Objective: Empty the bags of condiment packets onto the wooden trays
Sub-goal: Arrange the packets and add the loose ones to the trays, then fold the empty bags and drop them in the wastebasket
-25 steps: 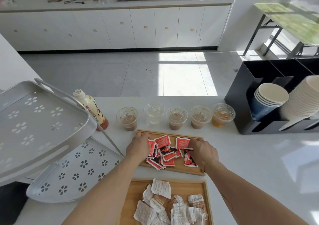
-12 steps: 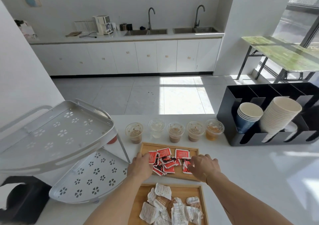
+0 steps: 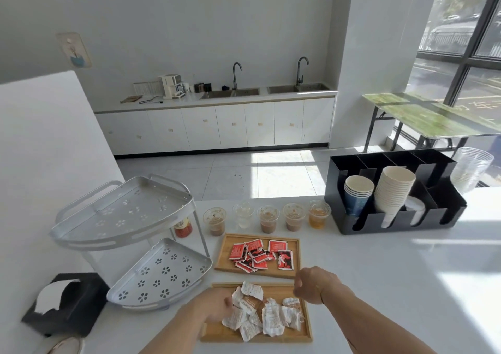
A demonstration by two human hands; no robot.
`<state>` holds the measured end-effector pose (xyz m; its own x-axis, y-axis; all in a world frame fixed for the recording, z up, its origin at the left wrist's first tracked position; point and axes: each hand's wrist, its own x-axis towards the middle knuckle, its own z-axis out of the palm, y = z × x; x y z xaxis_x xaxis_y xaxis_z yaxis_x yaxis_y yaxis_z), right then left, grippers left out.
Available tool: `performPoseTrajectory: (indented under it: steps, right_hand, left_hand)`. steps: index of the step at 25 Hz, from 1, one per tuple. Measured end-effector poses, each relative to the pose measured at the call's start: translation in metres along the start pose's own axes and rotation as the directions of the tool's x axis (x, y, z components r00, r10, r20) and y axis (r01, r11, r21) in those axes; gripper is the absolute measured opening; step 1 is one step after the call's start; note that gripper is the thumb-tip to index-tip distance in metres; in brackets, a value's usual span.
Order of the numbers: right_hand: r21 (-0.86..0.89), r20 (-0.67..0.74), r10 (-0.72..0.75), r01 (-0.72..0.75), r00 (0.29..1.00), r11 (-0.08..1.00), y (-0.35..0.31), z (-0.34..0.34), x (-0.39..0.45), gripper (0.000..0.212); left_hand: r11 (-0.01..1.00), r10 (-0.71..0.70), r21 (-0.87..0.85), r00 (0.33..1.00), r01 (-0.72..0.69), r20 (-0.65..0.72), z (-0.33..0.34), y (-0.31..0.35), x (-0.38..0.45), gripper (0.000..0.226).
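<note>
Two wooden trays sit on the white counter [image 3: 379, 286] in front of me, one behind the other. The far tray [image 3: 225, 253] carries the red packets [image 3: 260, 254] — glossy red sachets with dark print, heaped toward the middle, a few overlapping, one at the right lying a little apart from the heap. The near tray [image 3: 307, 324] carries the white packets [image 3: 267, 317], crinkled pale sachets with faint brownish lettering, scattered loosely over most of its surface.

My left hand [image 3: 217, 306] is over the left part of the near tray, fingers curled inward beside the white packets; I cannot tell whether it is touching or pinching one. My right hand [image 3: 314, 286] hovers above the gap between the trays, at the near tray's far right corner, its fingers loosely curled — I see nothing held in it.

Behind the far tray a row of five lidded plastic cups [image 3: 268, 218] stands on the counter, holding brown, clear and amber drinks. To the right is a black cup organizer [image 3: 393, 226] with a stack of blue paper cups [image 3: 357, 196] and a taller stack of white paper cups [image 3: 393, 191], and a stack of clear cups [image 3: 470, 168] just behind it. To the left stands a two-tier silver corner rack [image 3: 122, 218], a red-capped bottle [image 3: 183, 227] partly hidden behind it, and a black tissue box [image 3: 67, 305] near the counter's edge.
</note>
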<state>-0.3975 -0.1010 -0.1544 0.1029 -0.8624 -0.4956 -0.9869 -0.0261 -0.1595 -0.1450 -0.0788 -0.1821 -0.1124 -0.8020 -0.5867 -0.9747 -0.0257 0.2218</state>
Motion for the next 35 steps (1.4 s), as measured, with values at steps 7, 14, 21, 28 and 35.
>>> performPoseTrajectory:
  steps: [7,14,21,28,35]
  right_hand:
    - [-0.094,0.128,-0.141,0.153,0.982,0.984,-0.024,0.038,-0.027,0.035]
    - [-0.156,0.191,-0.306,0.337,0.933,0.929,-0.105,0.076,-0.055,0.035]
    - [-0.199,0.233,-0.421,0.467,0.877,0.862,-0.206,0.112,-0.081,0.032]
    - [-0.251,0.255,-0.449,0.507,0.857,0.825,-0.288,0.153,-0.082,0.031]
    - [-0.294,0.176,-0.391,0.427,0.903,0.855,-0.315,0.185,-0.072,0.045]
  left_hand:
    - [0.971,-0.113,-0.205,0.993,0.120,0.042,0.046,-0.042,-0.070,0.021]
    - [0.894,-0.276,-0.356,0.960,0.272,0.041,0.078,-0.122,-0.155,0.030]
    - [0.824,-0.430,-0.397,0.902,0.404,0.025,0.097,-0.217,-0.237,0.034]
    - [0.752,-0.499,-0.462,0.864,0.469,0.065,0.139,-0.292,-0.277,0.038]
    - [0.736,-0.492,-0.494,0.867,0.464,0.082,0.184,-0.313,-0.258,0.064]
